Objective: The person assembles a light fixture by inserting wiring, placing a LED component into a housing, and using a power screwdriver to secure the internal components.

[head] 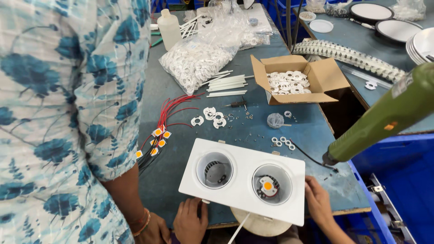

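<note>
A white rectangular twin downlight housing (244,174) lies at the near edge of the blue-grey bench (253,131). Its left well (214,170) shows a bare metal base. An orange LED chip on a white holder sits in its right well (270,185). My left hand (190,221) grips the housing's near left edge from below. My right hand (318,201) holds its right end. A green power screwdriver (384,117) hangs over the bench's right edge, tip down beside my right hand, and no hand shows on it.
A co-worker in a blue-flowered top (68,113) fills the left, one hand (151,228) resting beside mine. Wired LED chips (156,140), loose white rings (212,117), tiny screws, a cardboard box of rings (289,81), a bag of rings (194,61) and a bottle (169,29) lie on the bench.
</note>
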